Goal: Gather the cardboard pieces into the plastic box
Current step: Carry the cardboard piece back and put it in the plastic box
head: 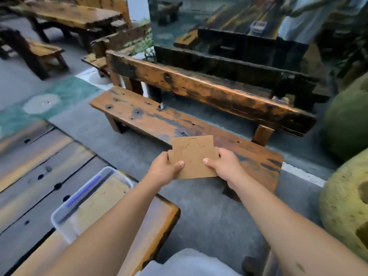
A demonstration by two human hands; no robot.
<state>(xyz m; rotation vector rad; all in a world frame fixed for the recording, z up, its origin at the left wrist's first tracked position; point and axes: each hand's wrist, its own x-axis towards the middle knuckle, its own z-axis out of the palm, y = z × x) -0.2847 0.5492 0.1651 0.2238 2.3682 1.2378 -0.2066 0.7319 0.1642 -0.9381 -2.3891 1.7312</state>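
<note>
Two hands hold my cardboard pieces point(194, 157) above the wooden bench point(139, 114). From left: plastic box point(65, 212) on the table, left hand point(165, 168) gripping, right hand point(225, 166) gripping; possibly several sheets stacked.

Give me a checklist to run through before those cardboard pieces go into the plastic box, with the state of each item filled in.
1. Grip on the cardboard pieces: ok, left hand and right hand each pinch a side edge.
2. Stack squared up: not ok, a rear piece sticks out on the left.
3. Plastic box open on top: ok, no lid on it.
4. Room in the box: cannot tell, the left forearm hides much of it; some cardboard already lies inside.
5. Stack over the box: not ok, it is held above the bench, up and to the right of the box.
6. Stray pieces left on the bench: ok, none visible.
</note>
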